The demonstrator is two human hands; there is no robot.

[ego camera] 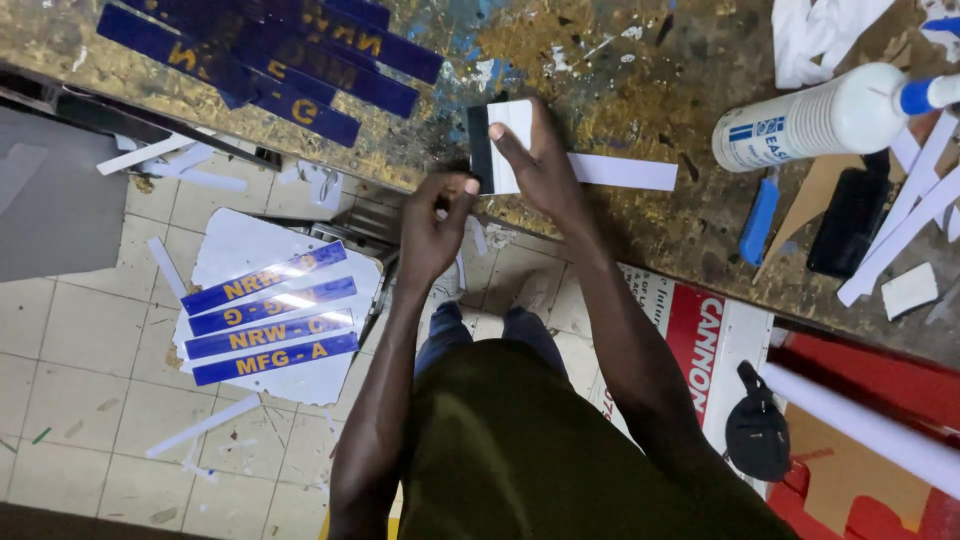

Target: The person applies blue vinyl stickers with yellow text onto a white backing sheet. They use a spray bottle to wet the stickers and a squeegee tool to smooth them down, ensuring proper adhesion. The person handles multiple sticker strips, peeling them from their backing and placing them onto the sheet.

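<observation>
My right hand [540, 165] lies flat on a white squeegee card with a black edge [497, 132], pressing it down on a long white strip [625, 172] at the front edge of the paint-stained workbench [610, 70]. My left hand [435, 225] is curled just left of the card. Its thumb and fingertips pinch at the strip's left end near the bench edge; what they hold is too small to tell.
Several blue strips with yellow letters [270, 50] lie at the bench's back left. More blue strips [268, 315] rest on a white sheet on the tiled floor. A white bottle [820, 120], a blue cutter [760, 220], a black phone [850, 225] and white offcuts [910, 225] sit at right.
</observation>
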